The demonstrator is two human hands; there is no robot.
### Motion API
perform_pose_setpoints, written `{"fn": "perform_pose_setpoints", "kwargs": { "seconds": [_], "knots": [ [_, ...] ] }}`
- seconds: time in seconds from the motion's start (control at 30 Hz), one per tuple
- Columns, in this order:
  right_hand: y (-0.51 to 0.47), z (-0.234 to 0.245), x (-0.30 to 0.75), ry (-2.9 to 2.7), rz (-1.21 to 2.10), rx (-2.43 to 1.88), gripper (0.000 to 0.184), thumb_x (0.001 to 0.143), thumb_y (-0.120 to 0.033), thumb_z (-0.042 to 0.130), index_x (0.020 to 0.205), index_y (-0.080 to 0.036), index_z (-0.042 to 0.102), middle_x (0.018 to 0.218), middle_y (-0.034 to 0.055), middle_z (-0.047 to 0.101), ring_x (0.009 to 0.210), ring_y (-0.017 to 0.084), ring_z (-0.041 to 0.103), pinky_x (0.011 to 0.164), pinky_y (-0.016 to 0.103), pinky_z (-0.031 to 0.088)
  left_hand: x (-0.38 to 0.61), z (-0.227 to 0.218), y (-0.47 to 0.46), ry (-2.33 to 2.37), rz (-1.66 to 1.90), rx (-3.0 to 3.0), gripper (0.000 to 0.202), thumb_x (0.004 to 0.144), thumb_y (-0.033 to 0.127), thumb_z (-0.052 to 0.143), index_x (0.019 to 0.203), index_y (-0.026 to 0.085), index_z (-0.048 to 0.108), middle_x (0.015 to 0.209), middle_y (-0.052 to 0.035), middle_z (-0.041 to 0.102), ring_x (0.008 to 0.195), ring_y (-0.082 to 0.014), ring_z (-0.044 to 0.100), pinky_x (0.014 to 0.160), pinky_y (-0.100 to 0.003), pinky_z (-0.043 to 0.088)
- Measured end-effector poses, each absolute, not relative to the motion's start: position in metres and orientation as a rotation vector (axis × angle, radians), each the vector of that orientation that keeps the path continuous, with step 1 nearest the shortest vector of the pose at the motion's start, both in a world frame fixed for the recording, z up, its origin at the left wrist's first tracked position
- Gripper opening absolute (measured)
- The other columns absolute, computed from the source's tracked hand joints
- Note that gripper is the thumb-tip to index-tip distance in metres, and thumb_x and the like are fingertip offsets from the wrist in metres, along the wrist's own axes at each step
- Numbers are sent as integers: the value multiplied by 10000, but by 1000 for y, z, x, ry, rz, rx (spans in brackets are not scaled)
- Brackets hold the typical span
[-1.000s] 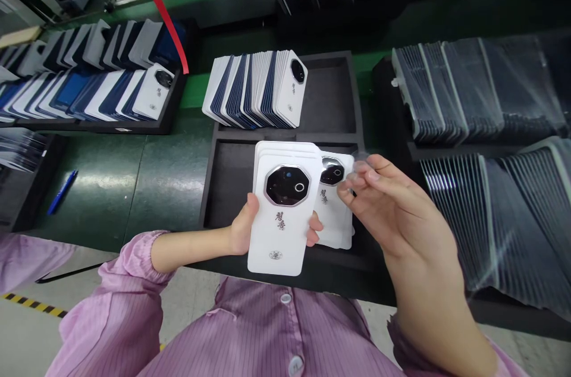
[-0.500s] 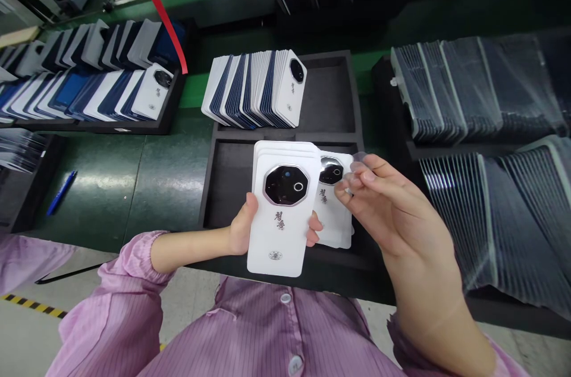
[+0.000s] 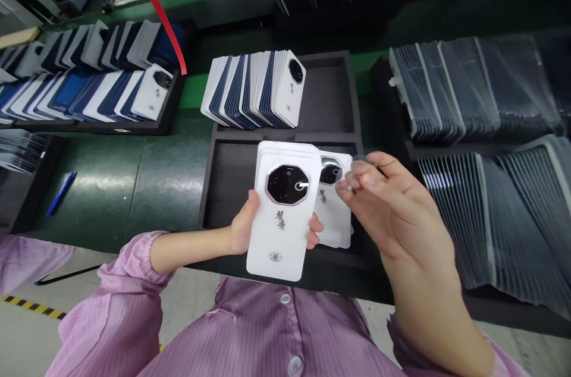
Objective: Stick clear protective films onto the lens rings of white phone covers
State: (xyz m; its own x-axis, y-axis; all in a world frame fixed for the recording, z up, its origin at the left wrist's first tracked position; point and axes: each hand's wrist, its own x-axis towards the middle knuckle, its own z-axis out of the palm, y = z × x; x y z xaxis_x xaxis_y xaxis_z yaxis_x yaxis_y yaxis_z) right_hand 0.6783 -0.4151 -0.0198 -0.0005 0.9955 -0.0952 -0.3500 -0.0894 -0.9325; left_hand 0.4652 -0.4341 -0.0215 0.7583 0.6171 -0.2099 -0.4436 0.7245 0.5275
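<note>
My left hand (image 3: 244, 223) is wrapped round a small stack of white phone back covers (image 3: 292, 249), held upright with the camera side facing me. The top cover has a black octagonal camera window and dark printed characters. To the right, my right hand (image 3: 397, 210) is raised with thumb and fingers pinched together, apart from the stack. A small see-through piece, like clear film (image 3: 362, 159), shows at its fingertips; its exact kind is hard to tell. Behind the stack, more white covers (image 3: 335, 219) lie in the near compartment of the black tray (image 3: 209, 187).
A leaning row of white and blue covers (image 3: 254, 88) fills part of the far compartment. Trays of covers (image 3: 89, 91) stand at left, near a blue pen (image 3: 61, 192). Racks of clear-wrapped dark panels (image 3: 482, 88) stand at right. A red strip (image 3: 156, 2) hangs at upper left.
The stack in my left hand has tilted slightly, and the reflection on its camera window has shifted. My right hand has barely moved; the clear piece at its fingertips looks darker.
</note>
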Motion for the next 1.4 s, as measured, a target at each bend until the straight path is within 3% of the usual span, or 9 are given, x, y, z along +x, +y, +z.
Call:
{"fn": "perform_pose_setpoints", "kwargs": {
  "seconds": [0.23, 0.77, 1.23, 1.4],
  "knots": [
    [-426, -5, 667, -983, 1222, -1033, 383, 759, -227, 833, 1046, -298, 589, 808, -10, 670, 726, 183, 631, 642, 299, 531, 468, -41, -433, 468, 426, 458, 858, 703, 854, 570, 1089, 96, 683, 1021, -150, 682, 867, -245, 643, 817, -371, 495],
    [-429, -8, 663, -1283, 1129, -1038, 375, 856, -206, 734, 1166, -295, 542, 797, -9, 703, 704, 210, 636, 660, 373, 496, 467, -45, -433, 448, 391, 451, 843, 719, 833, 580, 1065, 71, 689, 1006, -155, 689, 854, -236, 652, 801, -363, 511],
    [-429, -12, 665, -1551, 990, -1087, 406, 878, -192, 681, 1223, -300, 496, 778, -42, 705, 713, 224, 676, 803, 445, 517, 467, -43, -432, 465, 352, 457, 850, 678, 851, 598, 1044, 90, 695, 976, -142, 695, 827, -226, 659, 787, -343, 513],
    [-428, -15, 661, -1790, 545, -1165, 462, 875, -187, 691, 1270, -310, 484, 869, -10, 707, 880, 271, 681, 869, 484, 470, 469, -40, -432, 497, 375, 448, 838, 659, 839, 634, 1034, 93, 705, 966, -140, 703, 813, -227, 672, 775, -335, 529]
  ]
}}
